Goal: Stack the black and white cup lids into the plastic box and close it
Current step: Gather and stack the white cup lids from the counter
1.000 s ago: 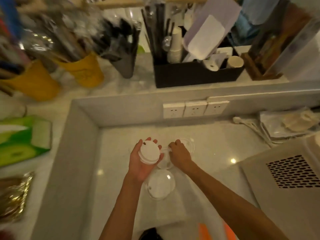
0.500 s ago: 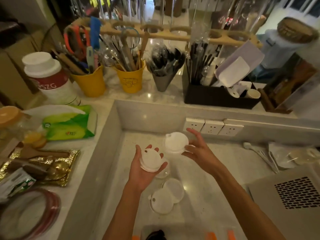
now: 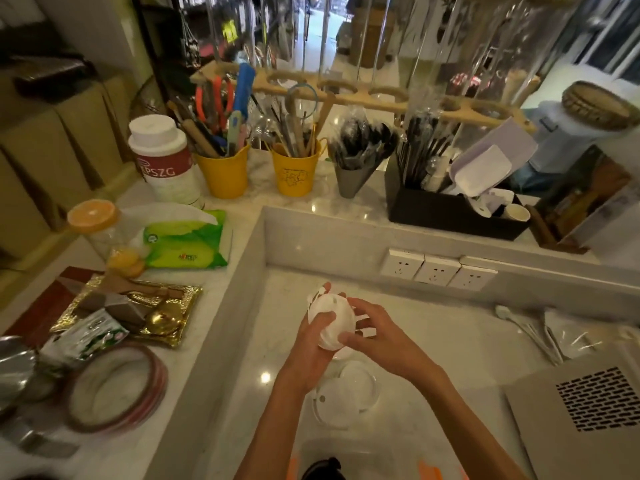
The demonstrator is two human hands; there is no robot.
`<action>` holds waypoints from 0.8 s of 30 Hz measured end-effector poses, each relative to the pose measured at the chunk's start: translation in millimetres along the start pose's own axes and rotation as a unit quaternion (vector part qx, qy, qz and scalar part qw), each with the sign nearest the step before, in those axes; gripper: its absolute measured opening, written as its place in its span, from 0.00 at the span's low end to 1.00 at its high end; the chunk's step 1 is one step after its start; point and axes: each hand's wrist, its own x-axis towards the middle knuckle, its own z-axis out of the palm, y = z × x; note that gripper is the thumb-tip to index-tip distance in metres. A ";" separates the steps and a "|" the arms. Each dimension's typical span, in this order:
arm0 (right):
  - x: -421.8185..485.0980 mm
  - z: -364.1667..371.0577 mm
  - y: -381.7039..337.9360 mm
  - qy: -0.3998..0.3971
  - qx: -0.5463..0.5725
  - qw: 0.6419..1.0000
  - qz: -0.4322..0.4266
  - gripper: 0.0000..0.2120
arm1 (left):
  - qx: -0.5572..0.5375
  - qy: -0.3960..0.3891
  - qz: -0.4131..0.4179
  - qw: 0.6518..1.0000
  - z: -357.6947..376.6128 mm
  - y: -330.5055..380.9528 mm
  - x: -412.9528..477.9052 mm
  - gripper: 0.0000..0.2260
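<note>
- A small stack of white round plastic cup lids [image 3: 332, 317] is held in the air between both hands. It is above the pale marble counter [image 3: 450, 341] and not yet in the box.
- The left hand [image 3: 310, 344] cups the stack from beneath and from its left side. Its fingers curl round the rim and the thumb lies across the upper face.
- The right hand [image 3: 377, 336] pinches the opposite rim with bent fingertips. Both hands are closed onto the stack, so neither is free.
- The step in hand looks like nesting and squaring the white lids into one pile before loading.
- More than one edge shows in the stack, but the number of lids in it cannot be told.
- Just below the grip, towards the person, two flat pale lids [image 3: 360, 382] lie on the counter, and their edges seem to overlap.
- Nearer the person, at the bottom edge of the view, sits one clear plastic box [image 3: 363, 452] with two orange clips [image 3: 427, 471].
- One dark shape [image 3: 322, 468] shows inside the box, probably black lids. Their number is hidden, and the box's cover cannot be made out.
- The next move probably calls for freeing one hand to gather the two loose lids while keeping the pile aligned, then lowering it all into the box.
- Beyond the grip, three white wall sockets [image 3: 437, 273] sit in a row.
</note>
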 end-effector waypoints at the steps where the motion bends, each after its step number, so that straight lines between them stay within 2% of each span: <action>1: 1.4 5.5 -1.5 0.010 0.000 1.000 -0.009 0.29 | -0.008 0.000 0.000 1.000 0.9 2.6 -1.9 0.25; 4: 3.4 17.3 -2.3 0.016 -0.019 0.999 -0.029 0.32 | -0.020 -0.005 -0.011 1.000 -3.4 8.7 -7.8 0.22; 8: 5.8 25.3 -0.3 -0.021 -0.111 0.993 -0.036 0.31 | 0.015 -0.016 -0.030 0.999 -21.8 8.2 -12.6 0.20; 11: 17.3 29.8 1.0 -0.048 -0.144 0.988 -0.035 0.25 | -0.011 0.010 -0.033 0.999 -35.7 2.2 -11.5 0.19; 12: 25.1 30.7 3.2 -0.031 -0.138 0.989 -0.035 0.20 | -0.027 0.026 -0.033 0.999 -40.2 -0.1 -11.0 0.19; 14: 46.5 33.2 13.9 0.053 -0.144 0.988 -0.006 0.16 | -0.050 0.068 -0.034 0.996 -50.9 -2.9 -9.6 0.19; 16: 68.8 35.6 30.6 0.094 -0.198 0.974 0.052 0.18 | -0.080 0.101 -0.035 0.991 -63.6 -2.9 -9.2 0.18; 18: 85.8 43.1 50.6 0.024 -0.260 0.958 0.118 0.27 | -0.107 0.120 -0.031 0.987 -75.9 -0.6 -11.0 0.17; 21: 96.4 62.7 74.3 -0.106 -0.350 0.917 0.158 0.42 | -0.125 0.140 -0.026 0.982 -90.2 2.5 -15.3 0.15; 23: 97.8 76.7 87.3 -0.126 -0.384 0.901 0.160 0.44 | -0.134 0.145 -0.023 0.980 -96.9 2.6 -17.9 0.14; 24: 97.9 82.3 92.0 -0.118 -0.399 0.896 0.152 0.42 | -0.136 0.146 -0.022 0.980 -99.2 2.6 -19.4 0.14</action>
